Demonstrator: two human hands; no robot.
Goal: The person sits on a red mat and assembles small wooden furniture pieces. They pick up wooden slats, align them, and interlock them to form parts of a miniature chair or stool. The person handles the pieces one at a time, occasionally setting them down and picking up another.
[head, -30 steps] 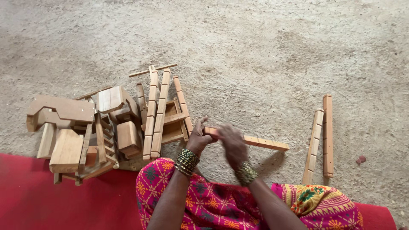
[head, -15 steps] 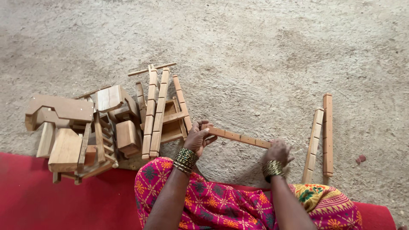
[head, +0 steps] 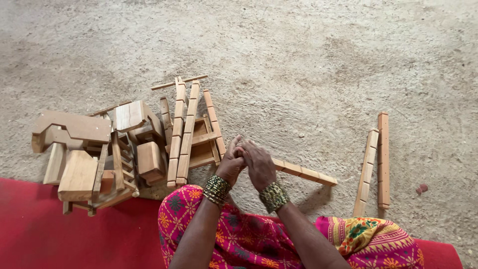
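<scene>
Item 1: notched wooden slat (head: 303, 173), long, pale, lying on the concrete floor (head: 308, 60) w/ its left end under both hands, its right end pointing away to the right.

Item 2: left hand (head: 231, 162), fingers curled shut on the slat's near end, green-gold bangles at the wrist.

Item 3: right hand (head: 258, 162), laid over the same end, touching the left hand; fingers narrow, wrapped down on the slat as far as I can see. Exact pad contact is hidden.

Item 4: ladder-like frames (head: 191, 129), a loose stack just left of the hands, touching or nearly so.

Item 5: block pile (head: 94, 149), approx. 6 chunky pieces, farther left, partly on the red mat (head: 64, 234).

Item 6: 2 loose slats (head: 376, 159), side by side, well apart to the right.

Handling note, my judgement: w/ both hands bunched at 1 end, the far end is free to swing. I'd keep the slat low and flat to the floor, hold it firmly w/ 1 hand, and keep it clear of the frame stack so nothing there gets knocked.
</scene>
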